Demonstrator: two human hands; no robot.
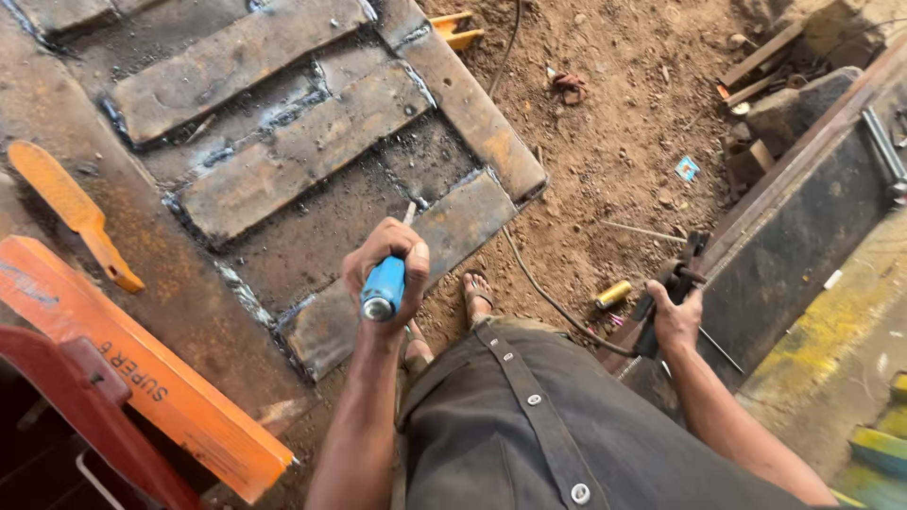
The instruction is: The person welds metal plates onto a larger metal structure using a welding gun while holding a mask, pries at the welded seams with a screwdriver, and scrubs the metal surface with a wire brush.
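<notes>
**Both arms out, both fists closed**

The left hand (pixel 385 272) is raised in front of the torso, forearm bare and running up from the lower frame edge, fingers curled tight round a blue-handled tool (pixel 383 288), thumb over the top. The right hand (pixel 675 319) reaches out well right of that tool, arm extended, fingers wrapped round a black electrode holder (pixel 673 283).
</notes>
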